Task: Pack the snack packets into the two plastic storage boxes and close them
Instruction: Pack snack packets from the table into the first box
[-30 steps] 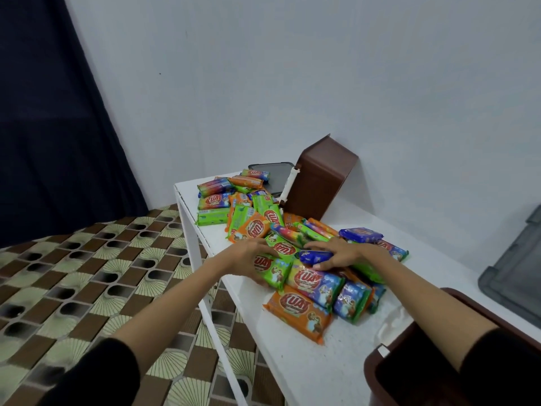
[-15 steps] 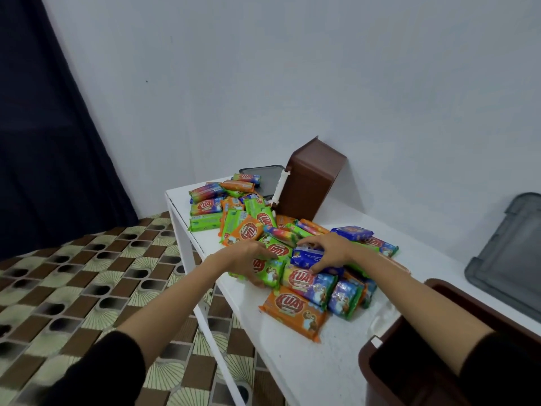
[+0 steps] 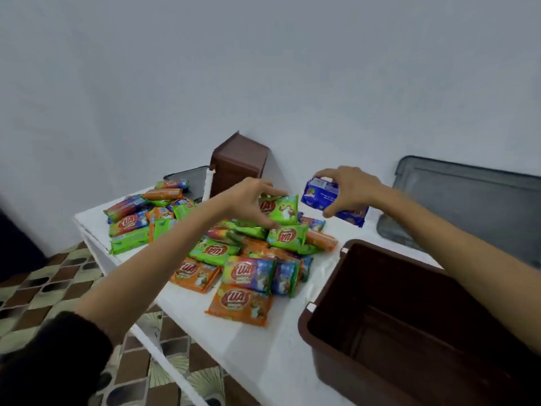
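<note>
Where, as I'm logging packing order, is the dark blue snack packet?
Head view: the dark blue snack packet is gripped in the right hand above the white table, right of the left hand's green packet, beyond the open brown plastic box.

I am reading the red logo "KUAS" on the orange packet (image 3: 240, 304) lying nearest me, and the same word is showing on the rainbow packet (image 3: 248, 271) just behind it and on the far-left packet (image 3: 128, 223). The lifted green packet (image 3: 282, 209) that my left hand (image 3: 248, 197) is pinching is showing only "UA". The print on the blue packet (image 3: 320, 194) that my right hand (image 3: 351, 186) is gripping is blurring beyond reading.
</note>
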`<state>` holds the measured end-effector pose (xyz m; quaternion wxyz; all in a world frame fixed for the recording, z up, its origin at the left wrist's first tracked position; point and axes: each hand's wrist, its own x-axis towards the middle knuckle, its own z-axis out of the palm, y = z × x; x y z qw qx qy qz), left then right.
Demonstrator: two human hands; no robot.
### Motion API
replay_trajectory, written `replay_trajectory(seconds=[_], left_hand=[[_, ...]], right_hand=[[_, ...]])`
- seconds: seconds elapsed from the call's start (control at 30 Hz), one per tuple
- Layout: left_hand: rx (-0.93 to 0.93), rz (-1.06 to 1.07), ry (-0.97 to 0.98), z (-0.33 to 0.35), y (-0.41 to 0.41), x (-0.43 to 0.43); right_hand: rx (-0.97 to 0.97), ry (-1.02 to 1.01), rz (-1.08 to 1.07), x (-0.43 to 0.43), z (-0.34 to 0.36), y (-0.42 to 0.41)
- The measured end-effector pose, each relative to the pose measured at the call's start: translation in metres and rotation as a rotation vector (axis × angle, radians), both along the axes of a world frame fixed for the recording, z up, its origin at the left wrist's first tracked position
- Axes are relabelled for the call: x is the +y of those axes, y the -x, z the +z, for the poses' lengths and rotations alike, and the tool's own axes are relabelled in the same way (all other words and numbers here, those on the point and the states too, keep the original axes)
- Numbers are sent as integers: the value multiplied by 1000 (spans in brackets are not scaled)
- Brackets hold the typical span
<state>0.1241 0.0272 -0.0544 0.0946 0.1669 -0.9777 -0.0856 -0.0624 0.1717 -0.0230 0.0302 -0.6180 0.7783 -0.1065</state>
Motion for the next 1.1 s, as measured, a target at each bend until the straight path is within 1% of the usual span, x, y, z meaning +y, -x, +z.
replay_trajectory(seconds=[0.13, 0.27, 0.37, 0.47, 0.57, 0.63, 0.77, 0.87, 1.0, 1.1], left_hand=[[7, -230, 26, 17, 56, 48], [0, -430, 60, 6, 100, 99], [-58, -561, 77, -9, 124, 131], [-164, -655, 131, -27, 140, 159], [-258, -684, 243, -46, 151, 181], [-296, -678, 301, -61, 157, 189], [-432, -609, 342, -82, 162, 195], [-521, -596, 384, -89, 164, 199], [-523, -607, 432, -97, 165, 199], [-496, -621, 429, -100, 165, 196]], right_hand=[[-3, -56, -137, 75, 10, 21], [-59, -78, -302, 144, -8, 30], [-89, -88, -414, 186, -30, 30], [-103, -170, -489, 218, -54, 25], [-74, -299, -514, 226, -79, 20], [0, -371, -526, 222, -91, 19], [130, -446, -522, 209, -106, 23], [193, -539, -462, 203, -117, 24], [283, -579, -390, 199, -128, 25], [284, -569, -378, 197, -129, 28]])
